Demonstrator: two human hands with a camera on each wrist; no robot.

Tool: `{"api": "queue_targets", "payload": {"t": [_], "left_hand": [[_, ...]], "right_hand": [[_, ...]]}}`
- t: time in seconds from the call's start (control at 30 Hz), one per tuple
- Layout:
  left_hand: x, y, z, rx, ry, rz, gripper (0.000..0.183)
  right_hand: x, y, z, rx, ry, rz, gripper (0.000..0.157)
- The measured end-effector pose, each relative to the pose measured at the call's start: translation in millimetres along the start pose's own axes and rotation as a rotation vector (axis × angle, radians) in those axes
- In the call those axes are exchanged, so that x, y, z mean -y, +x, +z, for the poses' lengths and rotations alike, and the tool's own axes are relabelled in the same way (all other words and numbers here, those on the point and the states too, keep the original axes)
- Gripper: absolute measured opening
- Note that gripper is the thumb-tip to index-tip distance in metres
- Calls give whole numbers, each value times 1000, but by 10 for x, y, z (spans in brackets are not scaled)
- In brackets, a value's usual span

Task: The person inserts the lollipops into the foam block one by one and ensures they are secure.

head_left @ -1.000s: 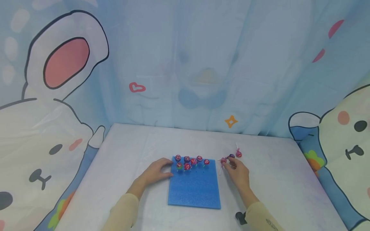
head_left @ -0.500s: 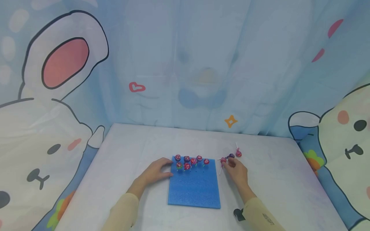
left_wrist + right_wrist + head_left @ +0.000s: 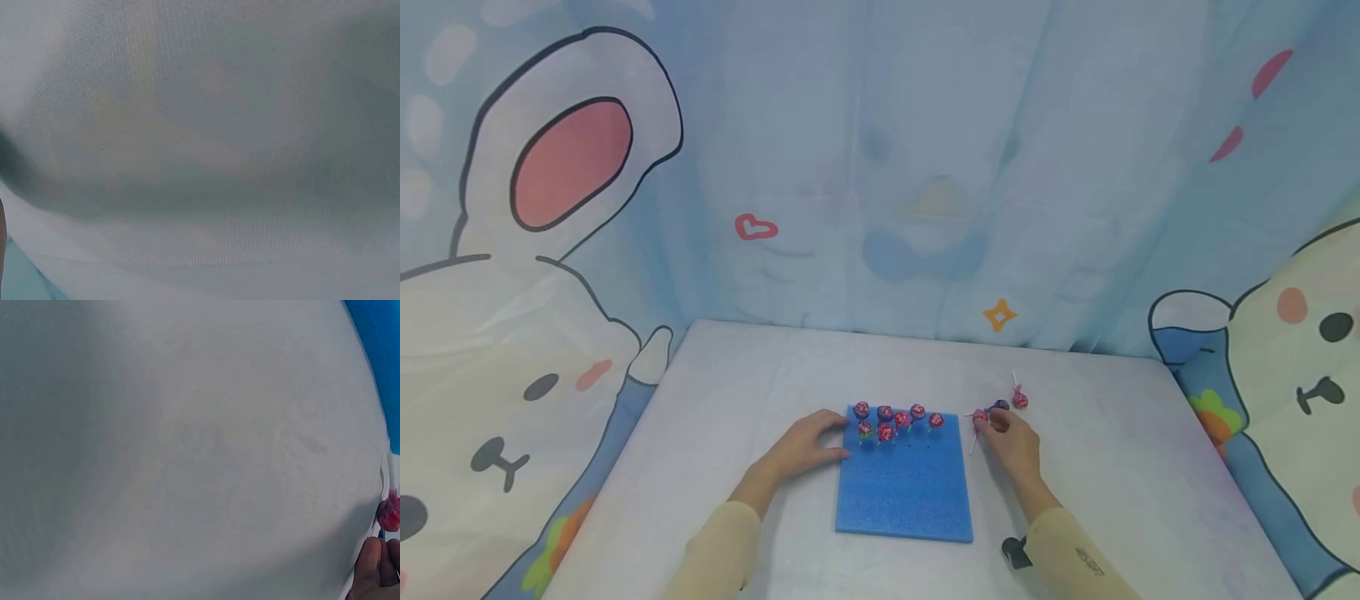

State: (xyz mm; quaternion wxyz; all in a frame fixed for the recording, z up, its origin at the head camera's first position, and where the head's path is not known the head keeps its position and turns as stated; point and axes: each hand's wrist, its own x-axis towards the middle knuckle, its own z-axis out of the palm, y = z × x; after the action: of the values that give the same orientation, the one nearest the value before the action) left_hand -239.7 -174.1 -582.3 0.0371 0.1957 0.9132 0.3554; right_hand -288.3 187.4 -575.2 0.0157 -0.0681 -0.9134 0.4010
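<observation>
Left hand (image 3: 805, 447) rests with loosely curved fingers on the far-left corner of the blue foam pad (image 3: 904, 487), steadying it. Right hand (image 3: 1013, 440) pinches a loose lollipop (image 3: 979, 416) lying on the bench (image 3: 737, 400), just right of the pad.

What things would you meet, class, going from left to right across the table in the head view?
Left hand → blue foam board → right hand → the far-right loose lollipop.
</observation>
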Motion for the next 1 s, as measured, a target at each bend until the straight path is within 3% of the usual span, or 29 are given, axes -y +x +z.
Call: {"api": "queue_targets", "payload": {"t": [0.27, 0.63, 1.0], "left_hand": [[-11, 4, -3, 0, -3, -1, 54], [-12, 6, -3, -2, -5, 3, 54], [-46, -8, -22, 6, -8, -14, 53]], "right_hand": [[-1, 31, 55, -2, -12, 29, 47], [-31, 78, 86, -24, -28, -14, 43], [5, 64, 85, -21, -10, -2, 40]]}}
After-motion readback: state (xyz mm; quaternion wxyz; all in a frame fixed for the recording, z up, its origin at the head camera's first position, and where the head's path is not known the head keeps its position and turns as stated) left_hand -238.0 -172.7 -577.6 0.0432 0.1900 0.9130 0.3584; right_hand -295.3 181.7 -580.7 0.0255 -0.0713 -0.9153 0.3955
